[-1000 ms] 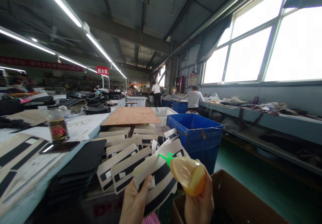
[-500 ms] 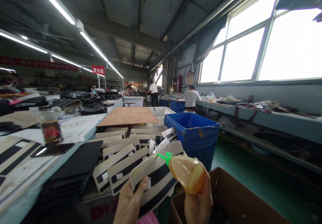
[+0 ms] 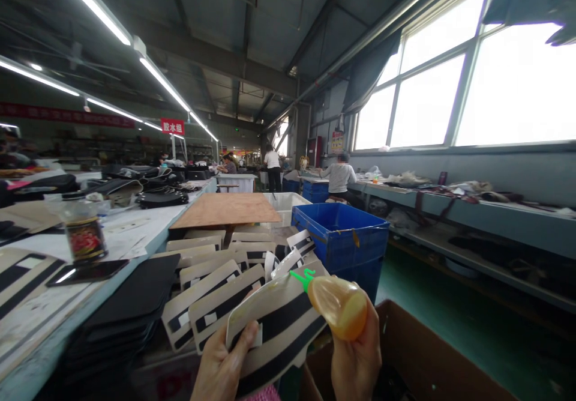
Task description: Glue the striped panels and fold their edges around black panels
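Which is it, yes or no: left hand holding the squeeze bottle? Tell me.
No, the right hand grips the squeeze bottle near its base.

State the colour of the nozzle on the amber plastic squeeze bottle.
The slim plastic nozzle is bright green, seen best in the head view.

The held panel (image 3: 276, 326) is gripped at its left end by the left hand (image 3: 222, 359). To its right, the squeeze bottle (image 3: 339, 308) is held in the right hand (image 3: 360, 356), with the nozzle (image 3: 306, 280) at the held panel's far edge. Behind and left of it, loose panels (image 3: 225, 298) are ranged. Farther left, sheets (image 3: 130, 296) are stacked beside a worktable (image 3: 130, 233), where a phone (image 3: 96, 272) is laid. A bin (image 3: 346, 260) is placed behind it, rightward; a cardboard box (image 3: 432, 341), nearer right.
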Action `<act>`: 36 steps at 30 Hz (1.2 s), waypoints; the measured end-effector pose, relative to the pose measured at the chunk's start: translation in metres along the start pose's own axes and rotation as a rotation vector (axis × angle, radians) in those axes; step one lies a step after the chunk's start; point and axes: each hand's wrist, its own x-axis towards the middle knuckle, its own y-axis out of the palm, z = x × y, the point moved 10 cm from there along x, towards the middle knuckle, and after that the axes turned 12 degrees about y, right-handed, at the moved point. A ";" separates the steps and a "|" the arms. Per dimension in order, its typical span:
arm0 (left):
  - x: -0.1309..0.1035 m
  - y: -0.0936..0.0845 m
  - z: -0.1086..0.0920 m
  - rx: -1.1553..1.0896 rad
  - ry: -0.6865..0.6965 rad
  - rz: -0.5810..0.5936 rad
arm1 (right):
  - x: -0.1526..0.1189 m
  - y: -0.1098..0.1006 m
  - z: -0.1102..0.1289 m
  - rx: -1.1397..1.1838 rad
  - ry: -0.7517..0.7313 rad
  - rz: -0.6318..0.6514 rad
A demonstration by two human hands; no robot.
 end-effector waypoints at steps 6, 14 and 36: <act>-0.001 0.000 0.005 -0.025 -0.003 0.002 | -0.022 0.013 -0.005 0.133 0.042 0.132; 0.006 -0.020 0.006 0.008 -0.016 0.056 | -0.001 -0.006 0.011 0.005 -0.002 -0.049; 0.013 -0.031 0.018 0.063 -0.017 0.087 | 0.000 0.004 -0.008 0.023 0.055 0.053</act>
